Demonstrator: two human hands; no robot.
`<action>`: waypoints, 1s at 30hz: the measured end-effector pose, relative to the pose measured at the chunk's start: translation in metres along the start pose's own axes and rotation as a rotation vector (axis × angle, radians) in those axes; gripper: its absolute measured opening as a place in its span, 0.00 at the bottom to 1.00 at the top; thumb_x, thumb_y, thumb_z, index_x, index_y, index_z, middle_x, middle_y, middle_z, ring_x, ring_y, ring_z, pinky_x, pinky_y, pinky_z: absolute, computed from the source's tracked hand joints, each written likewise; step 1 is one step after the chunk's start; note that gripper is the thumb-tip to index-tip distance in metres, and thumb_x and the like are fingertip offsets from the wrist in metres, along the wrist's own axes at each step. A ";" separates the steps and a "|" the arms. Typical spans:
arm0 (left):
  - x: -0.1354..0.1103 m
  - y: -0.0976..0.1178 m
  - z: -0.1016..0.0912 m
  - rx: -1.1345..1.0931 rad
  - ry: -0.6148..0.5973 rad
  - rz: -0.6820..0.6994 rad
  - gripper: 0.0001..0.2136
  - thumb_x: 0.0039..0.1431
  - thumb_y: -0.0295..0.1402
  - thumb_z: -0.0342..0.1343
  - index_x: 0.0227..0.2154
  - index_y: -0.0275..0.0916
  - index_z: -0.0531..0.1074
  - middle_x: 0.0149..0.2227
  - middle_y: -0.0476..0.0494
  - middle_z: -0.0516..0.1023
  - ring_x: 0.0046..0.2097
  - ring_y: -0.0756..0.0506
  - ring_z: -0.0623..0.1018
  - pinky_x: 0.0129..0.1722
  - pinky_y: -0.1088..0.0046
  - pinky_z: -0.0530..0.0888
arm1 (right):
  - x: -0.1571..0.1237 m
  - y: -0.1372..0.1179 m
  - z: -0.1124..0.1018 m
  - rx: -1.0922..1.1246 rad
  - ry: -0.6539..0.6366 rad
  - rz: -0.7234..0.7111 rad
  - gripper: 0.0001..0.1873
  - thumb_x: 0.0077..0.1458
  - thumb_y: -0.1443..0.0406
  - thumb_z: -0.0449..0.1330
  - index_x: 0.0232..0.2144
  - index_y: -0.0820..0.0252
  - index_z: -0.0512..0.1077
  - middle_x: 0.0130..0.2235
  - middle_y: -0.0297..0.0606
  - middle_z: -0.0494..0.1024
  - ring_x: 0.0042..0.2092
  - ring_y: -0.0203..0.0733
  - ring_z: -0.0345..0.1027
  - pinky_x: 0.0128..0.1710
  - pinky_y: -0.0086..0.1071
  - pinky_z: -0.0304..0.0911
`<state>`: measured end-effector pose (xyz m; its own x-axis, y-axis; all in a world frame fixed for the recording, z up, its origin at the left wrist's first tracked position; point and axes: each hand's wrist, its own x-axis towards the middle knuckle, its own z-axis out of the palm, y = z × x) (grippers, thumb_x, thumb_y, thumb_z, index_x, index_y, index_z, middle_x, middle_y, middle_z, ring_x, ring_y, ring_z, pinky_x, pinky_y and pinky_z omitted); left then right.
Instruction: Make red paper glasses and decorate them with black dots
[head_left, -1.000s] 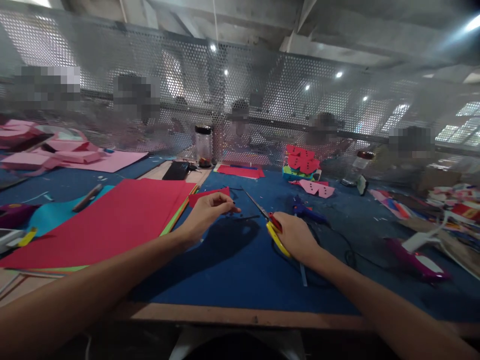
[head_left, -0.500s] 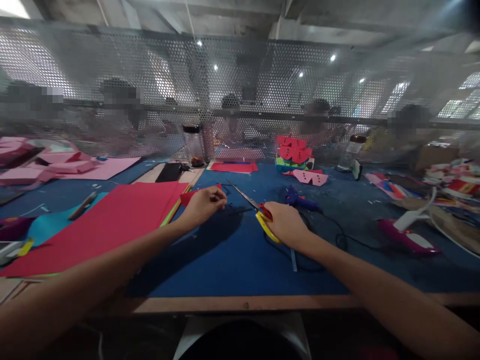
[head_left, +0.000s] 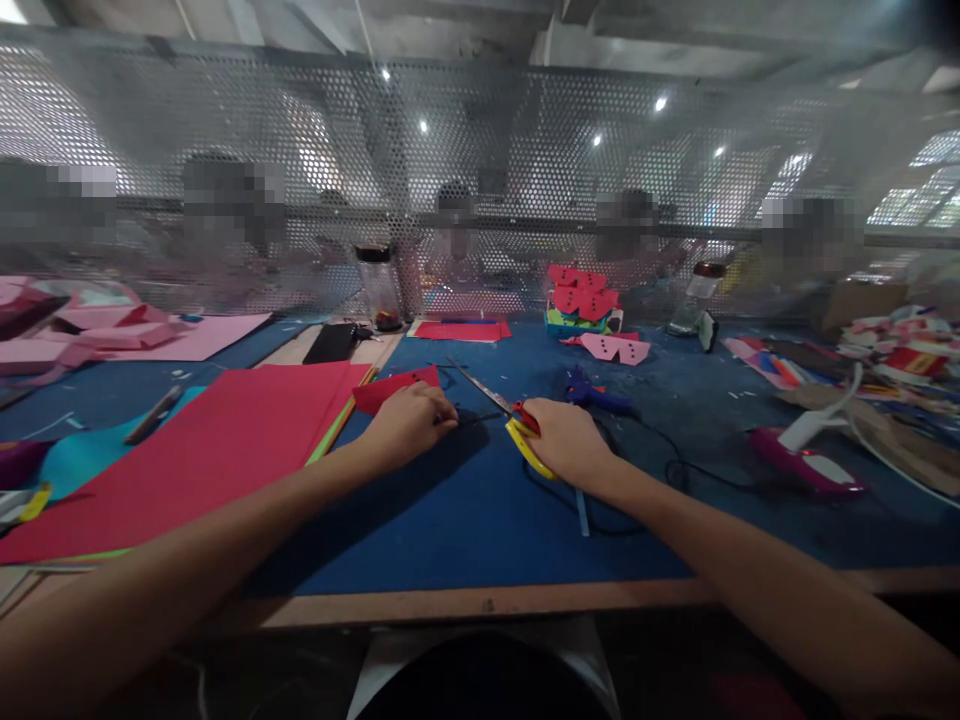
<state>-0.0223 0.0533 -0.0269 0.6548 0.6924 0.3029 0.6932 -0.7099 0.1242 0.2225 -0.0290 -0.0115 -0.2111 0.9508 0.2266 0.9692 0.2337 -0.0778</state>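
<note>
My right hand (head_left: 566, 442) grips a pair of scissors (head_left: 501, 411) with yellow and red handles, the blades pointing up and left over the blue mat (head_left: 480, 510). My left hand (head_left: 409, 422) rests on the mat with its fingers pinched together on something small and dark that I cannot make out. A small red paper piece (head_left: 394, 388) lies just behind the left hand. The two hands are close together near the middle of the mat.
A stack of large red sheets (head_left: 195, 450) lies left of my hands. A blue glue gun (head_left: 592, 396) and its cable sit to the right, a purple glue gun (head_left: 802, 462) farther right. Folded red and pink paper shapes (head_left: 592, 300), a jar (head_left: 375, 285) and a perforated screen (head_left: 480, 190) stand behind, people beyond it.
My left hand has lowered from above the mat to rest on it, fingers still pinched. The right hand with the scissors has shifted slightly toward it.
</note>
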 end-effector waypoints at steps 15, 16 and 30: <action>0.001 0.007 0.001 -0.074 0.073 -0.038 0.04 0.53 0.28 0.54 0.29 0.39 0.74 0.33 0.43 0.78 0.39 0.41 0.76 0.39 0.68 0.69 | 0.005 0.006 0.002 0.056 0.040 0.029 0.10 0.60 0.59 0.55 0.34 0.58 0.71 0.36 0.39 0.79 0.36 0.41 0.72 0.30 0.30 0.50; 0.000 0.008 0.000 -0.108 0.096 -0.062 0.04 0.53 0.28 0.54 0.29 0.40 0.74 0.33 0.43 0.78 0.39 0.41 0.76 0.39 0.68 0.69 | 0.006 0.008 0.002 0.079 0.052 0.044 0.10 0.60 0.59 0.55 0.32 0.58 0.71 0.35 0.39 0.79 0.34 0.40 0.71 0.30 0.30 0.50; -0.010 0.035 -0.026 -0.902 -0.083 -0.174 0.05 0.55 0.33 0.55 0.29 0.37 0.71 0.30 0.46 0.79 0.36 0.46 0.78 0.38 0.71 0.71 | 0.014 0.011 0.001 1.034 0.093 0.156 0.19 0.56 0.50 0.58 0.34 0.61 0.71 0.27 0.32 0.73 0.19 0.30 0.61 0.16 0.24 0.54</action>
<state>-0.0126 0.0178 -0.0010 0.6071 0.7810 0.1463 0.3098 -0.4022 0.8615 0.2299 -0.0129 -0.0099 -0.0404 0.9763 0.2128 0.3950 0.2112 -0.8941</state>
